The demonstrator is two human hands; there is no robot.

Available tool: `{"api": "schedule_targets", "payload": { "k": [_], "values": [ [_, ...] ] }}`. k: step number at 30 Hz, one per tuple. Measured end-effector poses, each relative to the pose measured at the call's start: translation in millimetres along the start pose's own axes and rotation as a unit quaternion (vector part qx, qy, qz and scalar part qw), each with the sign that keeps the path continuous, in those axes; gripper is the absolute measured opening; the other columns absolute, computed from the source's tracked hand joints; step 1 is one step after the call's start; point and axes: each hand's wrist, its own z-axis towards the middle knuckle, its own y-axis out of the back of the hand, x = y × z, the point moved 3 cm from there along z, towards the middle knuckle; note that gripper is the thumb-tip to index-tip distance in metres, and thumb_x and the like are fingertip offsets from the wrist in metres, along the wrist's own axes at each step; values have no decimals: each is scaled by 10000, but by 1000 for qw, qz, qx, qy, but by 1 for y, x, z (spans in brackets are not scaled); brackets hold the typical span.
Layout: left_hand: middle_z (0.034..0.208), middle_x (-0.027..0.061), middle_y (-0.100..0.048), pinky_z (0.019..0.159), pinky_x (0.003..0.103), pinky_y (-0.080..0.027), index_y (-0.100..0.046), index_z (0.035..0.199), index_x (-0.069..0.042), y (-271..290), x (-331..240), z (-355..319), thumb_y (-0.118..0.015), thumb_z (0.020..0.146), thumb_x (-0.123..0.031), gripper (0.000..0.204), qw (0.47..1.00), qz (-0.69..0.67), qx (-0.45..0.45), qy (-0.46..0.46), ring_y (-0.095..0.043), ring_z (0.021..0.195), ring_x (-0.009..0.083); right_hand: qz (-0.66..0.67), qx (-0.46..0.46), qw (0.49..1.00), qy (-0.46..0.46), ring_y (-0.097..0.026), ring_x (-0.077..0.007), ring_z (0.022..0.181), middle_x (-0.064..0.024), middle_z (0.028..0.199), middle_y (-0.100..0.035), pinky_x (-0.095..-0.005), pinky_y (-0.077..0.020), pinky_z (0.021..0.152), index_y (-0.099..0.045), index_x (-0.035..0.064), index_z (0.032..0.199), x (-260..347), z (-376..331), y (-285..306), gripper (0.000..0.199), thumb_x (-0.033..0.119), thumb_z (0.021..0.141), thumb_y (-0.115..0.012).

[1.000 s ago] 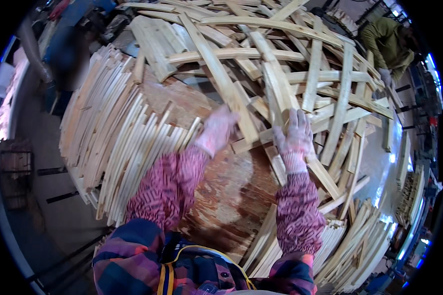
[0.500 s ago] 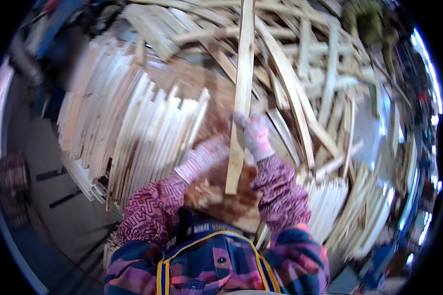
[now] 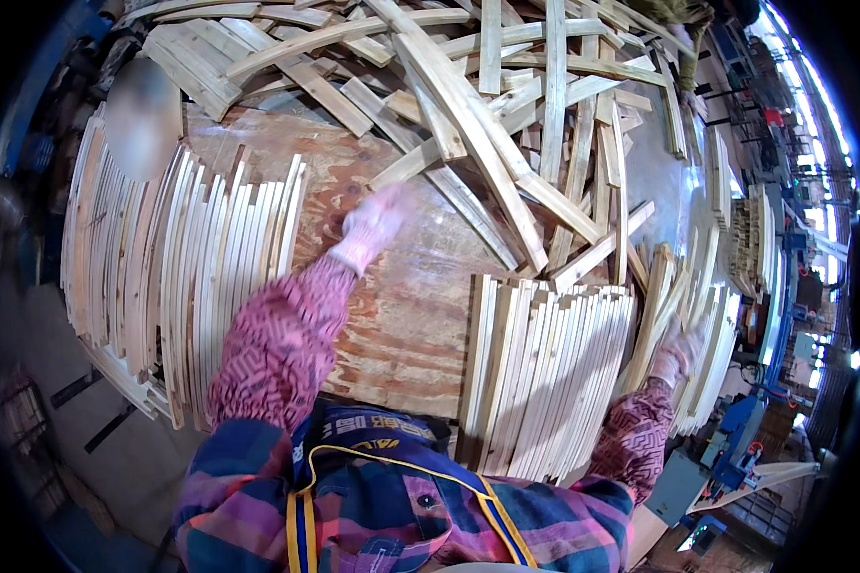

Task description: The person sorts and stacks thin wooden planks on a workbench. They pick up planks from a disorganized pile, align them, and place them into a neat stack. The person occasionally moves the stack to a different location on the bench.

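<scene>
My left hand (image 3: 376, 224), in a pale pinkish work glove, is over the bare plywood tabletop (image 3: 392, 334), just below the near end of a loose wooden board (image 3: 407, 164). Motion smears its fingers. My right hand (image 3: 677, 353), gloved too, reaches out to the right and lies at a pile of wooden strips (image 3: 705, 377) beyond the near stack. Its fingers are blurred against the wood, so whether it grips a strip cannot be made out. Between my arms, a neat row of strips (image 3: 549, 372) lies side by side, ends toward me.
A wide row of pale strips (image 3: 186, 277) covers the left side. Crisscrossed loose boards (image 3: 506, 124) heap up at the far side. Another person (image 3: 693, 29) is partly seen at far right. Blue machinery (image 3: 736, 449) stands at lower right.
The long strip both hands held upright before me is no longer in them. My right hand has swung far right, my left hand up and left. The view has shifted to the right.
</scene>
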Motion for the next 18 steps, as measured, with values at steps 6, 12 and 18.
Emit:
{"api": "schedule_targets", "payload": {
  "k": [6,12,18],
  "values": [
    [1029,114,-645,649,382,-564,-507,1288,-64,-51,-102,97,-714,851,-229,511,956,-231,-120,135,-666,830,260,58,51,905,417,-697,-315,891,-130,1036,-697,-430,-546,863,-522,97,1311,309,-84,-51,641,472,814,-673],
    [1071,111,-654,751,372,-623,-446,1377,0,-5,-118,59,-647,852,-20,563,929,-350,-63,99,-675,933,248,147,216,892,369,-704,-314,898,-166,964,-692,-410,-564,845,-543,47,1220,348,-42,-56,540,307,772,-698],
    [1116,87,-633,835,335,-568,-521,1312,-3,-8,-71,-33,-676,885,-144,475,941,-336,23,36,-632,994,164,-40,111,945,305,-555,-272,1219,-125,1385,-513,-392,-478,1005,-421,188,1434,410,-25,-58,731,432,816,-726]
  ]
}}
